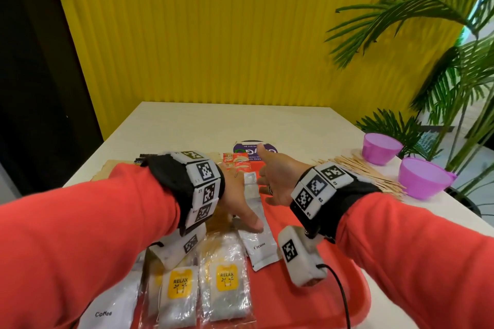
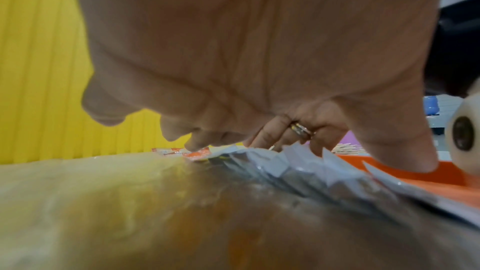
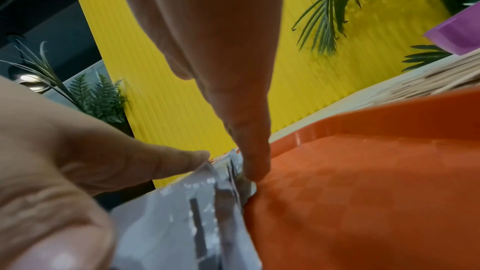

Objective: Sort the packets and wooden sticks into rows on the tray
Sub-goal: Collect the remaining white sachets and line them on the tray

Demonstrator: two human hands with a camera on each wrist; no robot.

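So I've got the orange tray under both hands, textured plastic with a raised rim. On it: a stack of long silver-white Cream sachets running between my hands, two clear crinkly tea bag packs with yellow RELAX labels on my side of the left hand, and a white Coffee packet under my left forearm. Small red sachets sit just past the left fingers.

Left hand lies flat, fingers extended, thumb touching the Cream sachets' edge. Right hand is spread too, with one fingertip pressing the far end of the stack and nothing gripped.

The wooden sticks are off the tray, a loose flat pile right of my right wrist. Beyond them, two purple plastic bowls, contents I can't see.
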